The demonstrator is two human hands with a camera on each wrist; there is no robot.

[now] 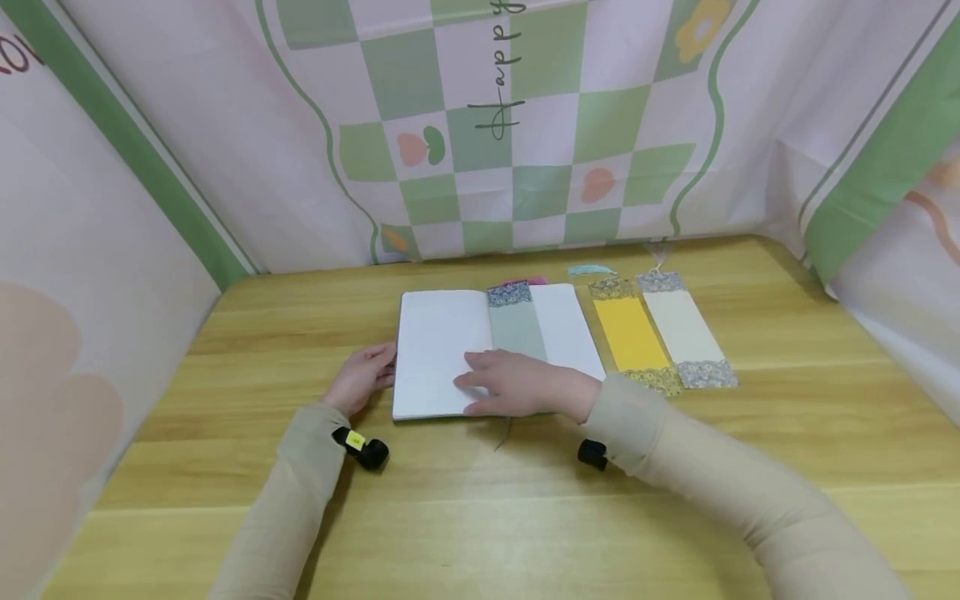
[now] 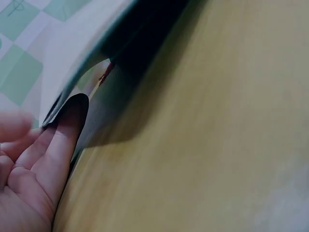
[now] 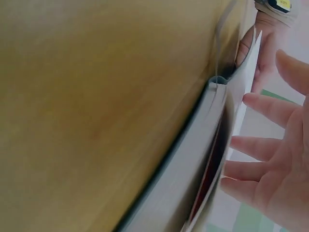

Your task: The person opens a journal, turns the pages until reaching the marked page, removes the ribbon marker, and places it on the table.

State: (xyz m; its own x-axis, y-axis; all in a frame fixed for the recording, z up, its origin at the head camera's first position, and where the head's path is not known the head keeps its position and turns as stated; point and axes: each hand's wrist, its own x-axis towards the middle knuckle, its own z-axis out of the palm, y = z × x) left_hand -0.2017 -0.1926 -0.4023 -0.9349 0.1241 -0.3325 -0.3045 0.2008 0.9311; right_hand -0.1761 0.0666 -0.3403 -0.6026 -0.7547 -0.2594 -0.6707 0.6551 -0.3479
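Observation:
An open notebook (image 1: 444, 350) with blank white pages and a dark green cover lies on the table. My left hand (image 1: 362, 379) is at its left edge. In the left wrist view, its fingers (image 2: 60, 154) reach beneath the raised cover (image 2: 104, 46), with the thumb outside the edge. My right hand (image 1: 517, 383) is over the middle, fingers spread and fingertips at the left page. Along the inner side of the right page lies a grey-green bookmark (image 1: 517, 325) with a patterned blue end, its lower part hidden by that hand. A red edge (image 3: 203, 186) shows between the pages.
Right of the notebook lie a yellow bookmark (image 1: 630, 333) and a white bookmark (image 1: 688, 325), both with patterned ends. A light blue tassel (image 1: 590, 270) lies behind them. A thin ribbon (image 1: 504, 433) trails from the notebook's near edge. A printed cloth (image 1: 547, 200) hangs behind the table.

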